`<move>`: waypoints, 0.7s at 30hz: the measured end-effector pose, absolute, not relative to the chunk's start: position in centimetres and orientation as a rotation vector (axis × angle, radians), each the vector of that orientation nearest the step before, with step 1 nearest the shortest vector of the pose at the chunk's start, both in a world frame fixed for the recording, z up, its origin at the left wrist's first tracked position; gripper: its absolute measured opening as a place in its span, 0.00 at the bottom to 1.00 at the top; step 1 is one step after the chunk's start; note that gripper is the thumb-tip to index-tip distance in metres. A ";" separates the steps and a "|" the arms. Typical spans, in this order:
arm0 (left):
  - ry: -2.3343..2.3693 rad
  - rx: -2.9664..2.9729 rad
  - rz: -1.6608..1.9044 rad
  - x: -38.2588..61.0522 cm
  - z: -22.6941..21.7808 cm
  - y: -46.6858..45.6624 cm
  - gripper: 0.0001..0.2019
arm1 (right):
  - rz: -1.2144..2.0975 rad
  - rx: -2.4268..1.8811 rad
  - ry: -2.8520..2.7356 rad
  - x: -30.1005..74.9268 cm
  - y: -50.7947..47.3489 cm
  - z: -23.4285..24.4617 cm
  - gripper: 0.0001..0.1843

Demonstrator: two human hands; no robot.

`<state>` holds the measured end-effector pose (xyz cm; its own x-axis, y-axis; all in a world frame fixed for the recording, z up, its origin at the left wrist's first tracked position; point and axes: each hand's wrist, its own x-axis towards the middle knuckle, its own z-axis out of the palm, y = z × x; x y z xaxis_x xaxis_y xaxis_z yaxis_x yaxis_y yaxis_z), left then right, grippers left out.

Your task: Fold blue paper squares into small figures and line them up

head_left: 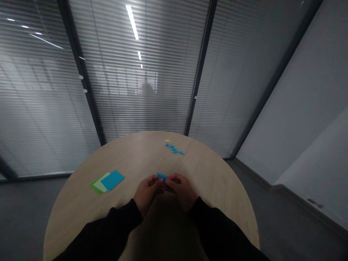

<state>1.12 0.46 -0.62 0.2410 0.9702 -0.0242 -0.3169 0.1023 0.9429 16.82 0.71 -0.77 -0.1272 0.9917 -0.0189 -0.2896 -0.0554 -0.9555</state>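
Note:
A small folded piece of blue paper (161,175) is pinched between my two hands over the near middle of the table. My left hand (148,191) grips it from the left with thumb and fingers pressed together. From the right, my right hand (181,188) pinches it the same way, close against the left fingertips. Part of the paper is hidden behind the fingers. Farther off, several small folded blue paper figures (174,149) lie in a slanting group, with a yellow paper figure (167,140) at its far end.
On the left of the round wooden table (217,188), blue paper sheets (112,180) overlap pale green paper (100,184) and brighter green paper (96,187). Glass panels with blinds (146,116) stand behind the table's far edge. A white wall (304,108) is at the right.

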 end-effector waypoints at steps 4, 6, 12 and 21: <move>0.937 1.170 1.151 0.7 0.0 0.4 0.16 | 1.459 -0.964 -1.105 16.7 0.5 -0.4 0.22; 0.991 1.285 1.112 0.6 0.5 0.4 0.15 | 1.412 -0.995 -1.165 17.0 0.4 0.1 0.21; 1.032 1.512 0.978 0.2 0.8 0.4 0.17 | 1.295 -1.093 -1.352 17.9 0.6 0.8 0.17; 1.079 1.596 0.868 -0.2 0.4 0.8 0.15 | 1.473 -1.080 -1.296 18.5 0.6 0.7 0.17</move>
<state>-0.19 0.79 0.40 0.3491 0.9365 0.0332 0.2326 -0.1209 0.9650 18.49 0.55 0.71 -0.2432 0.9681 -0.0599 -0.0637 -0.0776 -0.9949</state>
